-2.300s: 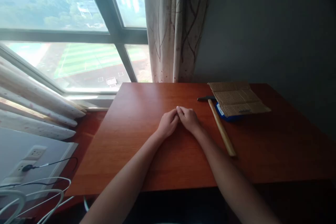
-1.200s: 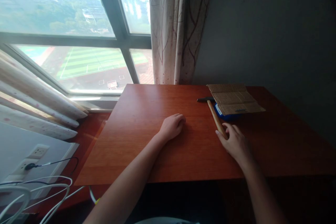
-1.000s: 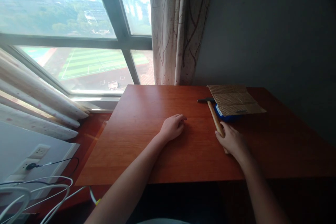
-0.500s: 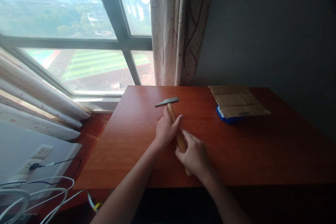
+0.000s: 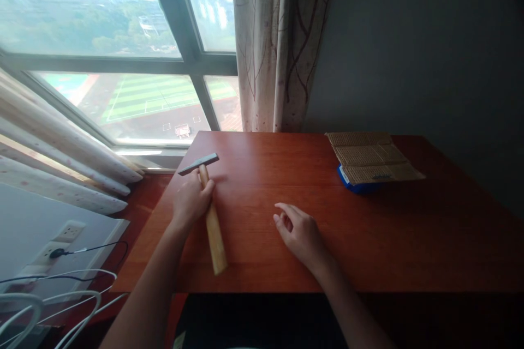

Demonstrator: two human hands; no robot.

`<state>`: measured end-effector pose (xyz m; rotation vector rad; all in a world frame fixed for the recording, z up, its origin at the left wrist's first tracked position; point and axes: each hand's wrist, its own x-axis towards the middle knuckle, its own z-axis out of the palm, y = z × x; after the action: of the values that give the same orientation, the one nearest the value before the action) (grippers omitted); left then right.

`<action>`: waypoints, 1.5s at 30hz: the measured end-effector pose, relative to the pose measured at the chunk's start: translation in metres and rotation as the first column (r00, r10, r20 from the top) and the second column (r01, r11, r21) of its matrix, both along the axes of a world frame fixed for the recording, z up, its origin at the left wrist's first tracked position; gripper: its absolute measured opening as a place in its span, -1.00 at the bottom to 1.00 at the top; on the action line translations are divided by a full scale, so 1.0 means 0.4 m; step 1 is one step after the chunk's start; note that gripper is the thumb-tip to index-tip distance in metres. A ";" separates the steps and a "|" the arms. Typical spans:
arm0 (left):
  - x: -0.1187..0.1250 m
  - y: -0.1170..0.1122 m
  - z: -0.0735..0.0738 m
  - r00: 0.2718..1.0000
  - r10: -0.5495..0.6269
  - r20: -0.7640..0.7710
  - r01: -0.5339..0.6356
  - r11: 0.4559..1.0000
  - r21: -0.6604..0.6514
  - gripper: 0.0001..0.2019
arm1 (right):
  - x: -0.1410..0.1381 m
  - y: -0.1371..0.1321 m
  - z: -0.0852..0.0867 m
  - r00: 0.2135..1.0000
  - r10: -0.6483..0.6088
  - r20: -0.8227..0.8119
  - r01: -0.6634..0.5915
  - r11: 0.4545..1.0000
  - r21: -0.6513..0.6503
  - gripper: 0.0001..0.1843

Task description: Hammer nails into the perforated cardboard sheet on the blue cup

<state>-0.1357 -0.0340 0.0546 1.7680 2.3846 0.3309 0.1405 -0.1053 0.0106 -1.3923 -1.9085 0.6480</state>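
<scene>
My left hand [image 5: 191, 199] is closed around the upper handle of a hammer [image 5: 215, 234], just below its grey metal head. The pale wooden handle slants down toward the table's front edge, and its lower end is free. Apart from the hammer, to its right, my right hand [image 5: 301, 232] hovers over the reddish-brown table [image 5: 254, 262]. Its fingers are curled, with a gap between thumb and index finger, and nothing shows in it.
A flat piece of brown cardboard [image 5: 370, 158] lies over a blue container [image 5: 358, 186] at the back right. Behind the table stand a window and a curtain [image 5: 262, 43]. White cables [image 5: 77, 297] and a wall socket [image 5: 70, 231] are at the lower left.
The right hand has let go of the hammer's handle and stays near its former place. My left hand has carried the hammer to the left.
</scene>
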 end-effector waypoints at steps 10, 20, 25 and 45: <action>-0.073 -0.015 -0.007 0.997 -0.014 -0.076 0.005 0.993 -0.118 -0.47 | 0.073 -0.016 -0.012 0.998 -0.056 -0.008 0.056 0.998 -0.023 -0.71; -0.080 0.000 -0.010 0.994 -0.055 -0.094 0.041 0.989 -0.145 -0.46 | 0.076 -0.016 -0.016 0.998 -0.061 -0.009 0.061 0.998 -0.004 -0.72; -0.086 0.007 -0.013 0.990 -0.069 -0.125 0.045 0.981 -0.187 -0.46 | 0.075 -0.016 -0.016 0.998 -0.061 -0.010 0.061 0.998 0.006 -0.72; -0.083 -0.006 0.003 0.961 -0.120 -0.250 0.047 0.959 -0.280 -0.41 | 0.079 -0.023 -0.020 0.997 -0.041 -0.067 0.041 0.999 -0.003 -0.71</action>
<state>-0.1691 -0.0364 0.0560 1.8719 2.3709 -0.2507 0.1719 -0.1143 0.0028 -1.3898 -1.8221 0.6681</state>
